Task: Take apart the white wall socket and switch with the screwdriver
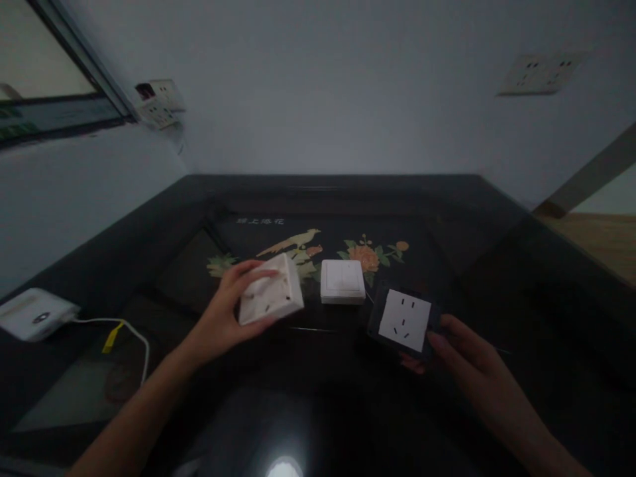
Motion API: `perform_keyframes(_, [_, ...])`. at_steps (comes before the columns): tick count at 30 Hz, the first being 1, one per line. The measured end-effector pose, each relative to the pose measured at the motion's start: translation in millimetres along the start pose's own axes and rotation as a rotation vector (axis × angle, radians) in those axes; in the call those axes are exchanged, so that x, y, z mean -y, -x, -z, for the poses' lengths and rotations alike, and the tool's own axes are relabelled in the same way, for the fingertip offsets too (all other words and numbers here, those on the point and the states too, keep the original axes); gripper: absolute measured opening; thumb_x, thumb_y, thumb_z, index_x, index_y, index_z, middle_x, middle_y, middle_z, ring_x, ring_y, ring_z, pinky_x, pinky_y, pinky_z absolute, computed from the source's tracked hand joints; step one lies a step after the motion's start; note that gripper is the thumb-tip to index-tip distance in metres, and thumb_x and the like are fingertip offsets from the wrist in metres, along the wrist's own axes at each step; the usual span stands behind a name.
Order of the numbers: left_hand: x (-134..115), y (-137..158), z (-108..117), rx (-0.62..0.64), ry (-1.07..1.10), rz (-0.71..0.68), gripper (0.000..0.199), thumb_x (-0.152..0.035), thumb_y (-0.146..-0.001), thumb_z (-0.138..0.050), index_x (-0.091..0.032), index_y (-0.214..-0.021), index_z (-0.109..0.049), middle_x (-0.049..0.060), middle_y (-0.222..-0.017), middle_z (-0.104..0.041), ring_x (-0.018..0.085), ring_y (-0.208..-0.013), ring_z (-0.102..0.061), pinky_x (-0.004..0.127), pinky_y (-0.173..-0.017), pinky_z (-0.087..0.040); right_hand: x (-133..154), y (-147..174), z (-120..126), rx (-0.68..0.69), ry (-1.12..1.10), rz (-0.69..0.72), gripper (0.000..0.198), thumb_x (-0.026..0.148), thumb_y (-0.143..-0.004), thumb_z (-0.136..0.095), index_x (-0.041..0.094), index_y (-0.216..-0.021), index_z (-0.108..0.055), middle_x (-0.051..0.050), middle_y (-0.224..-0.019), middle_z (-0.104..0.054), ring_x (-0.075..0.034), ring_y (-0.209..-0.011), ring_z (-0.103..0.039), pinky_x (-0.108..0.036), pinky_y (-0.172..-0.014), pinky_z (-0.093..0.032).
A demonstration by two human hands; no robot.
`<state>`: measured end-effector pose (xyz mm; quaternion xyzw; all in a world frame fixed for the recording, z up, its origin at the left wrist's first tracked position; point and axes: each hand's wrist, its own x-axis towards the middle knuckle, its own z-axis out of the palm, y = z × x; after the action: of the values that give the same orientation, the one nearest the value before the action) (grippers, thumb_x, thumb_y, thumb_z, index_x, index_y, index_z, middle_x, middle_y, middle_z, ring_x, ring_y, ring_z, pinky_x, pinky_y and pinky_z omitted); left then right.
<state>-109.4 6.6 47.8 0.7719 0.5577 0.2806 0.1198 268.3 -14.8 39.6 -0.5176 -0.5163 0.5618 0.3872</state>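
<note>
My left hand [226, 318] grips a white square wall-mount back box [281, 295] by its sides, its hollow inside turned partly toward me. Fingers of that hand reach over the box's upper edge. On the right, my right hand [464, 348] holds a socket panel [405, 319] at its right edge; the panel has a white face with several slots and a dark frame. Between the two hands a white wall switch [342, 281] lies on the dark tabletop, touched by neither hand.
The glossy dark tabletop [322, 377] bears a painted bird and flowers. At the left sits a white device [37, 315] with a white cable [134, 328] and yellow tag [112, 338]. Sockets are on the wall at upper left [161, 106] and upper right [541, 73].
</note>
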Motion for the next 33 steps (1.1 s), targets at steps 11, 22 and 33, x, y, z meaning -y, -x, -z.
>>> perform_keyframes(11, [112.6,-0.3,8.9,-0.328,-0.331,0.426,0.062,-0.048,-0.077,-0.066,-0.013,-0.128,-0.059,0.020,-0.126,-0.055,0.041,-0.125,-0.046,0.059,-0.107,-0.035,26.2,-39.8,-71.0,0.389,0.102,0.055,0.019,0.040,-0.091,-0.060,0.021,-0.095,-0.057,-0.007,-0.101,-0.074,-0.019,-0.082,-0.075,-0.037,-0.075,-0.063])
perform_keyframes(22, [108.0,2.8,-0.9,-0.326,-0.354,0.401,0.061,-0.046,-0.078,-0.068,-0.020,-0.132,-0.058,0.017,-0.130,-0.050,0.039,-0.122,-0.045,0.055,-0.103,-0.042,20.3,-102.5,-207.7,0.601,0.173,0.066,0.012,0.008,-0.088,-0.054,0.019,-0.084,-0.052,0.002,-0.075,-0.064,-0.010,-0.060,-0.067,-0.021,-0.055,-0.057])
perform_keyframes(33, [101.7,2.9,-8.4,-0.277,-0.307,0.408,0.060,-0.047,-0.081,-0.066,-0.019,-0.133,-0.057,0.018,-0.131,-0.047,0.041,-0.125,-0.041,0.057,-0.103,-0.042,48.7,-130.4,-181.8,0.470,0.430,0.127,0.026,0.032,-0.096,-0.060,0.016,-0.117,-0.061,-0.006,-0.109,-0.068,-0.018,-0.089,-0.068,-0.036,-0.075,-0.060])
